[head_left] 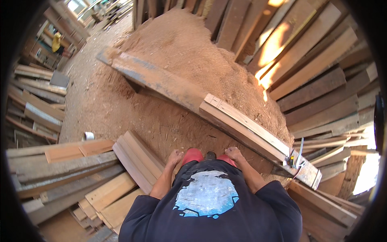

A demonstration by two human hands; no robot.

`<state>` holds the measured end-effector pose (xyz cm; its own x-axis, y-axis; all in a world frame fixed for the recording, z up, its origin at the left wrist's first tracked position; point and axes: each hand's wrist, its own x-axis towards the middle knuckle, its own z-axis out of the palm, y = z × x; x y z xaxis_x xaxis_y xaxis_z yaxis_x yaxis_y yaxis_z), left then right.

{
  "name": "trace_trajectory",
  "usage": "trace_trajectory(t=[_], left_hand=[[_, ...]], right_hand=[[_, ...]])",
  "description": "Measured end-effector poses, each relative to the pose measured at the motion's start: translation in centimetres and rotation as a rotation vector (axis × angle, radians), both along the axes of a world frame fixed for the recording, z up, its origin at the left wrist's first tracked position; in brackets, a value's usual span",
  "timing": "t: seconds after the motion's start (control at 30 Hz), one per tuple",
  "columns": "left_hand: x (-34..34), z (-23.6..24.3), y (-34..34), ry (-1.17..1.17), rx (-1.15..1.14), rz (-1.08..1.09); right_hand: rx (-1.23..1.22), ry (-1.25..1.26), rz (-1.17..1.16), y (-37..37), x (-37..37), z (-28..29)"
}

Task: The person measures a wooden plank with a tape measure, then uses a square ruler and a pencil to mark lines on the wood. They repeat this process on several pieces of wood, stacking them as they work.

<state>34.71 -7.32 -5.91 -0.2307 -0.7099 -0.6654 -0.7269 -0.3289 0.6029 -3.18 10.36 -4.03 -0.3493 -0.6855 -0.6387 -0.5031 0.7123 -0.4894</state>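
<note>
Sawdust (189, 52) is heaped in a tall mound from the centre toward 12 o'clock, and its loose spill covers the ground down to the person's feet. A long grey beam (161, 80) is laid slantwise across the mound's foot, from 11 o'clock down to 4 o'clock. Two pale planks (246, 127) are stacked on its lower half, their near edge lying just beside the right hand (234, 153). That hand is held loosely curled and empty at the thigh, close to the planks but apart from them. The left hand (174, 156) is likewise seen half-closed and holding nothing, just beside the ends of the leaning boards (137, 159) at 7 o'clock. A handsaw (297, 155) is rested on the beam's low end at 4 o'clock.

Open ground is left only as a strip of sawdust-strewn floor running from the feet up toward 10 o'clock; it is hemmed by stacked timber (60, 165) at 8 o'clock and by upright boards (322, 80) from 1 to 4 o'clock. A small white cup (89, 136) is seen on the ground at 9 o'clock; its contents cannot be told.
</note>
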Motion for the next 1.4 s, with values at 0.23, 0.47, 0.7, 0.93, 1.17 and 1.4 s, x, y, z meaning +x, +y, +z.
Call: trace_trajectory(t=[0.23,0.47,0.7,0.93,1.17,1.4], left_hand=[[-10.8,0.7,-7.0,0.090,-0.267,-0.181],[-20.2,1.6,-15.3,0.321,-0.423,-0.099],[-23.0,7.4,-21.6,0.029,-0.787,-0.534],[-33.8,10.4,-14.8,0.306,-0.867,-0.988],[-40.9,10.5,-6.0,0.285,-0.800,-1.446],[-46.4,8.7,-0.8,0.120,-0.642,-1.567]], right_hand=[[0.076,-0.112,-0.419,6.0,0.3,-0.3],[0.007,0.024,-0.678,11.4,0.1,-7.0],[-0.265,-0.269,-1.146,5.4,2.4,-2.1],[-0.102,0.018,-1.038,8.4,2.0,-5.8],[-0.497,-0.574,-1.865,9.8,-0.6,0.4],[-0.695,-0.619,-2.040,14.3,-7.3,1.6]])
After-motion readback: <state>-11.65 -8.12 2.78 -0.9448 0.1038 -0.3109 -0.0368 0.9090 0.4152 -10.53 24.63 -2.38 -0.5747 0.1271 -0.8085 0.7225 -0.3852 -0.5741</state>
